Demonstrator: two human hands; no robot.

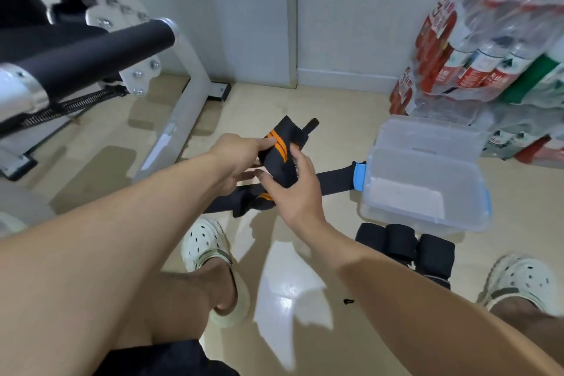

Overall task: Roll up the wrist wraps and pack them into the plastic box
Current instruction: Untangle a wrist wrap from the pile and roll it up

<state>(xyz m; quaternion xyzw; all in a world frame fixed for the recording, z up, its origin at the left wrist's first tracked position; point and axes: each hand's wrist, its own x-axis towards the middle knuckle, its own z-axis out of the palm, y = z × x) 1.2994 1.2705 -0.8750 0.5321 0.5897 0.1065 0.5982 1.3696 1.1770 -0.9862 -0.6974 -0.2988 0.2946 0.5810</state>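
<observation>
A black wrist wrap with orange stripes (282,149) is held above the floor between both hands. My left hand (236,162) grips its left side with fingers closed around the fabric. My right hand (293,189) clasps its lower right part, thumb under it. The wrap's loose end hangs down to the floor, and a black strip (332,181) lies toward the clear plastic box (424,189), which stands open on the floor at right with blue latches. Three rolled black wraps (403,246) lie side by side in front of the box.
A white exercise bench frame (180,119) with a black padded bar (91,58) stands at left. Shrink-wrapped packs of bottles (488,49) are stacked at the back right. My feet in white clogs (210,256) rest on the beige floor. A small dark scrap (348,301) lies between them.
</observation>
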